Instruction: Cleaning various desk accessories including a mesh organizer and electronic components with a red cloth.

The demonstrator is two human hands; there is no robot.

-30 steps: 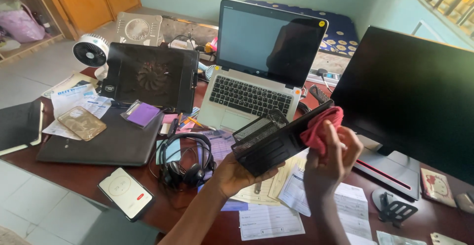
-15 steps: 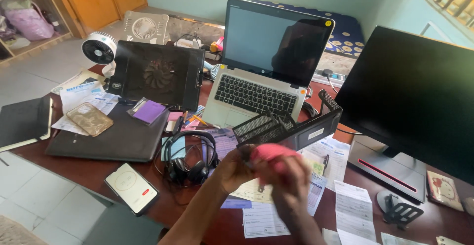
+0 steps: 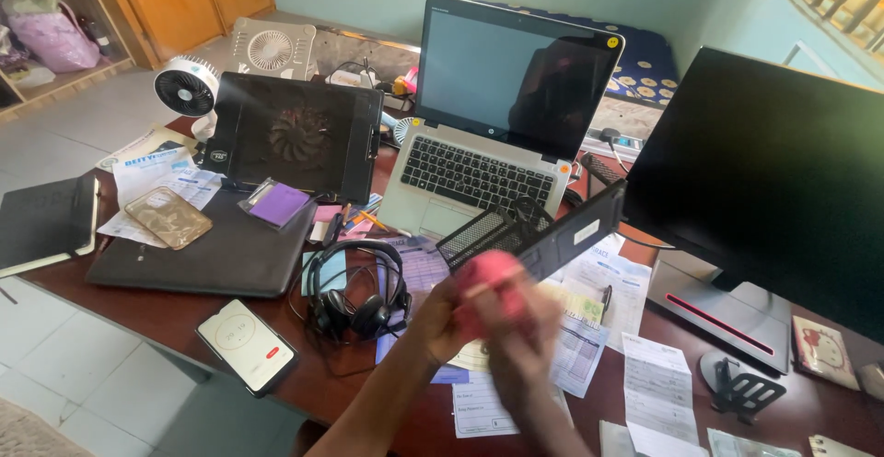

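Your left hand [image 3: 440, 321], at lower centre of the frame, is clenched on the near lower edge of the black mesh desk organiser [image 3: 534, 232], holding it tilted off the bench [image 3: 157, 323] with its flat underside turned toward you and its far end rising toward the right. That tilt appears meant to expose the underside to the cloth. Your right hand [image 3: 517, 356] is blurred with motion just below and right of the left; its grip appears closed around the pink cloth [image 3: 488, 289], which is pressed against the organiser's near end. The exact finger positions cannot be made out.

Surroundings: an open silver laptop [image 3: 493, 116] stands directly behind the organiser at upper centre, and a large dark monitor [image 3: 773, 172] fills the right side, its stand close under the organiser's raised end. Loose printed papers [image 3: 599, 314] lie on the bench beneath both hands. Black headphones [image 3: 354, 296] lie just left of your left hand, and a smartphone [image 3: 246, 345] lies lower left near the bench edge. Further left are a closed dark laptop [image 3: 203, 254], a black cooling pad [image 3: 295, 137] propped upright, a small white fan [image 3: 187, 89] and a black notebook [image 3: 46, 222].

Obstructions: the monitor and the laptop screen stand close to the organiser's raised end, so room to swing it is limited on that side.
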